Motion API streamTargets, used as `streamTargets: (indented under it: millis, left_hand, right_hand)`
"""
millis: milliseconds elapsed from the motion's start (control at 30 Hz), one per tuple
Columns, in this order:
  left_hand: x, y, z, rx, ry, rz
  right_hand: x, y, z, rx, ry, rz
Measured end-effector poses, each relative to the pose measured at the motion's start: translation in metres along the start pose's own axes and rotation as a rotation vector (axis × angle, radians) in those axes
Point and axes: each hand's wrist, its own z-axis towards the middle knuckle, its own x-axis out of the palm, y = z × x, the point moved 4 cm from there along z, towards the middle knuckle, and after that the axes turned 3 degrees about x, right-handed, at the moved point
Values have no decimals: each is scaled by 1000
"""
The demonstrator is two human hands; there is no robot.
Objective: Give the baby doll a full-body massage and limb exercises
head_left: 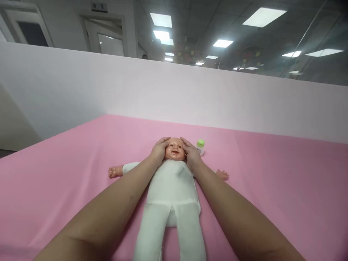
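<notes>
A baby doll (172, 183) with a white cloth body lies on its back, its head toward the far side and its arms spread. My left hand (160, 150) cups the left side of the doll's head, fingertips near the forehead. On the opposite side my right hand (191, 154) does the same, fingers curved along the temple and cheek. The head is held between both palms, the face turned up. Part of each doll arm is hidden by my forearms.
Just beyond my right hand stands a small white bottle with a green lid (201, 144). A pink cloth (89, 152) covers the surface beneath the doll. Behind it runs a low white wall (174, 94), with doors and ceiling lights farther off.
</notes>
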Motion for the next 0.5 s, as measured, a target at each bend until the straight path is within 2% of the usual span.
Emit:
streamTargets:
  millis: [200, 300, 500]
  left_hand:
    - [-4, 4, 4, -26, -23, -49]
    - [-4, 3, 2, 2, -15, -49]
    - [1, -4, -5, 49, 86, 61]
  right_hand:
    - [-2, 3, -2, 14, 48, 22]
    - [-2, 4, -4, 36, 52, 27]
    - [7, 9, -9, -66, 78, -9]
